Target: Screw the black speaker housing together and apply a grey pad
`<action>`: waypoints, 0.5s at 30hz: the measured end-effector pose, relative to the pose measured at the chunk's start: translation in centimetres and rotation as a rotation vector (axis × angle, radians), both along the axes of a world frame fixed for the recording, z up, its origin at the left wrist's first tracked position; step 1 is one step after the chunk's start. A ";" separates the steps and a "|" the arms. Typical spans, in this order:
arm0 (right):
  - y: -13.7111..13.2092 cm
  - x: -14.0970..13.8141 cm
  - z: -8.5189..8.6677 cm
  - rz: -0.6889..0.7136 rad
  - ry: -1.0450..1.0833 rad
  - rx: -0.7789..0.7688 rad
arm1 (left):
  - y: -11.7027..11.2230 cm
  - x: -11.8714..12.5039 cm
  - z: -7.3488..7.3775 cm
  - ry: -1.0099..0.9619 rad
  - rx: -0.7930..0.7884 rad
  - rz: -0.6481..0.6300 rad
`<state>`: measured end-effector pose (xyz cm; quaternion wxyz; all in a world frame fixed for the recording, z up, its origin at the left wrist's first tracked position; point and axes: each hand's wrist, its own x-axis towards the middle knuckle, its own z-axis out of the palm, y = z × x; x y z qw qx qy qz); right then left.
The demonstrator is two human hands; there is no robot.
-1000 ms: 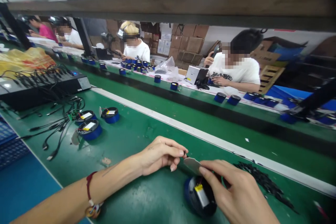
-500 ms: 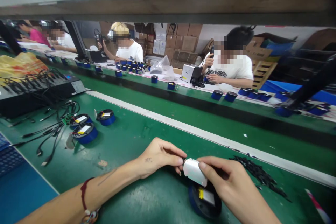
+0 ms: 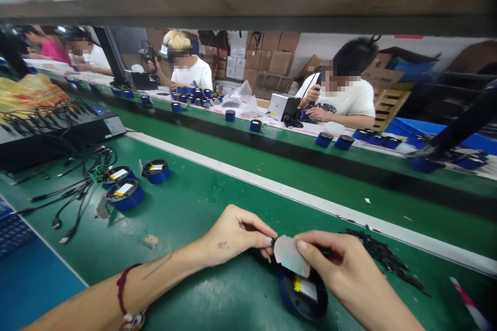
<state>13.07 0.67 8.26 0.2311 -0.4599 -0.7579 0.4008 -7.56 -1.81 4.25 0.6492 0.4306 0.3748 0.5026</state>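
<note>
Now left hand [image 3: 233, 232] and right hand [image 3: 341, 269] pinch white sheet [image 3: 291, 257] above blue housing [image 3: 303, 297]; yellow label [image 3: 297, 283] unreadable.

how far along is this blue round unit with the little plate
Still mid-step. The blue round unit lies open on the green belt, its yellow-labelled battery showing. Left hand and right hand pinch the pale plate just above it, not yet seated. Three more open units wait to the left.

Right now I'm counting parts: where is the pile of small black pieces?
In the head view, the black pieces lie on the green belt, right of the right hand.
</note>
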 end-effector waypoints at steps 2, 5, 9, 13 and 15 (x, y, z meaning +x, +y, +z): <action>0.1 0.1 0.0 0.043 -0.014 -0.027 | -0.1 0.1 0.0 0.021 0.012 0.003; 0.3 0.3 -0.1 0.110 -0.045 -0.077 | -0.3 0.3 -0.1 0.074 0.043 0.024; 0.2 0.4 -0.3 0.123 -0.106 -0.106 | -0.7 0.4 0.0 0.221 0.119 0.063; -0.4 0.2 -0.3 0.086 -0.156 -0.094 | -1.5 0.5 0.2 0.437 0.240 0.073; -0.6 0.0 -0.2 0.072 -0.154 -0.084 | -1.9 0.5 0.4 0.593 0.339 0.077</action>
